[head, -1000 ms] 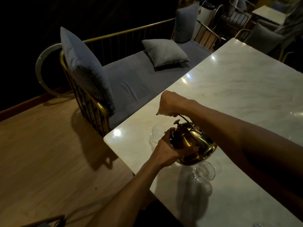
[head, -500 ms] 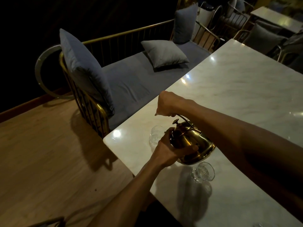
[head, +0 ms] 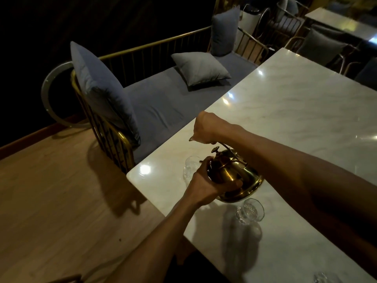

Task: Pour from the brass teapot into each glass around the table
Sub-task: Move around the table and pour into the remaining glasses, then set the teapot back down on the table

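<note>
Brass teapot [head: 234, 176] tilted, above the near left corner of the marble table [head: 295, 111]. Right hand [head: 206, 128] clenched round its handle from above; left hand [head: 204, 184] curled against its body, fingers wrapping the side. One cut glass [head: 190, 165] on the table just past the left hand, another [head: 250, 213] nearer the person, a third [head: 322, 278] barely in view further along. Cushioned bench [head: 163, 103] along the table's left side.

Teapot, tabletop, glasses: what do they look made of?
Teapot: polished brass-coloured metal, with bright streak highlights on its body. Tabletop: glossy white marble by its grey veining and sharp lamp reflections, possibly imitation. Glasses: clear, faceted-looking glass; the tabletop shows through, though plastic cannot be ruled out.
</note>
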The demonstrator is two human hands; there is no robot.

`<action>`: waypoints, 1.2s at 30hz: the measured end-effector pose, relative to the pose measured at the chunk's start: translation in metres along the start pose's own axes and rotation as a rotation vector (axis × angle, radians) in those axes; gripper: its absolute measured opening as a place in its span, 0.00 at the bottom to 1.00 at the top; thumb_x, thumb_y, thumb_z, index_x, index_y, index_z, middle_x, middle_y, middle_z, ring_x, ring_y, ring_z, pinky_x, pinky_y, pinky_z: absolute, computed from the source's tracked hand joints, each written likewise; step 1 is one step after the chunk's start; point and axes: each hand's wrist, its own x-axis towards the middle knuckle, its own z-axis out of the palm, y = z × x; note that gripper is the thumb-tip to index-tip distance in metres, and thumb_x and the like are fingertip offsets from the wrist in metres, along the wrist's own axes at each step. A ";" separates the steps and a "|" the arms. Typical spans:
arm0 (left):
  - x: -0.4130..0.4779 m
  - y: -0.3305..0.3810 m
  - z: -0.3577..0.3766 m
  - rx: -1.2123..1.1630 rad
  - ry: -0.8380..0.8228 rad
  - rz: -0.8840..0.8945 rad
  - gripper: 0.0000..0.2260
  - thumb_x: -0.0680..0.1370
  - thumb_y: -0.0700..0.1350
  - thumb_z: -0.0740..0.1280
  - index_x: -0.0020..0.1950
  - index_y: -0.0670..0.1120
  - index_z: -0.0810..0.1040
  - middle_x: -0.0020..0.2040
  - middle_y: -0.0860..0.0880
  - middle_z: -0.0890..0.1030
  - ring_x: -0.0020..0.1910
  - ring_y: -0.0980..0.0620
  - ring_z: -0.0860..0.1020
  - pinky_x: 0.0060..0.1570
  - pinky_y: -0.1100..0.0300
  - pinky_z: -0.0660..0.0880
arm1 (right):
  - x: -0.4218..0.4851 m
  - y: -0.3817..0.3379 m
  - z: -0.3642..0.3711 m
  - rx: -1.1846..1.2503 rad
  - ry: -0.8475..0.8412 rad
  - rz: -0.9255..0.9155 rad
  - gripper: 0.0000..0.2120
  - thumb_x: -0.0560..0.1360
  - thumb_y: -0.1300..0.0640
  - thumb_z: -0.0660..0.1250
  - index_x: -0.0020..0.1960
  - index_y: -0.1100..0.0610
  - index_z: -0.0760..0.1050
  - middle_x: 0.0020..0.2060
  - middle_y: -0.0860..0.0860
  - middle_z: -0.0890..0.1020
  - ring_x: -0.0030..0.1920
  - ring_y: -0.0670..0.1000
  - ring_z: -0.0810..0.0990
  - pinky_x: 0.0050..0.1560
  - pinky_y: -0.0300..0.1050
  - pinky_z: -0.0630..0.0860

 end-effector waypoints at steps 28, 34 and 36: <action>0.009 0.057 0.054 0.464 -0.296 0.376 0.45 0.59 0.51 0.84 0.71 0.56 0.65 0.64 0.61 0.75 0.62 0.64 0.75 0.54 0.69 0.76 | -0.171 0.138 -0.033 0.829 0.400 0.119 0.13 0.78 0.57 0.66 0.53 0.67 0.79 0.46 0.63 0.82 0.36 0.52 0.80 0.43 0.49 0.82; 0.017 0.084 0.125 0.560 -0.395 0.480 0.47 0.59 0.47 0.85 0.72 0.53 0.63 0.65 0.56 0.73 0.61 0.65 0.74 0.58 0.69 0.74 | -0.224 0.214 -0.037 1.011 0.441 0.189 0.10 0.78 0.57 0.66 0.51 0.65 0.77 0.36 0.55 0.76 0.32 0.50 0.75 0.28 0.41 0.72; 0.022 0.089 0.153 0.629 -0.400 0.554 0.49 0.58 0.57 0.84 0.72 0.50 0.64 0.68 0.50 0.72 0.65 0.54 0.73 0.64 0.53 0.75 | -0.240 0.241 -0.035 1.060 0.472 0.225 0.13 0.78 0.58 0.65 0.53 0.68 0.76 0.35 0.56 0.75 0.30 0.50 0.75 0.27 0.41 0.72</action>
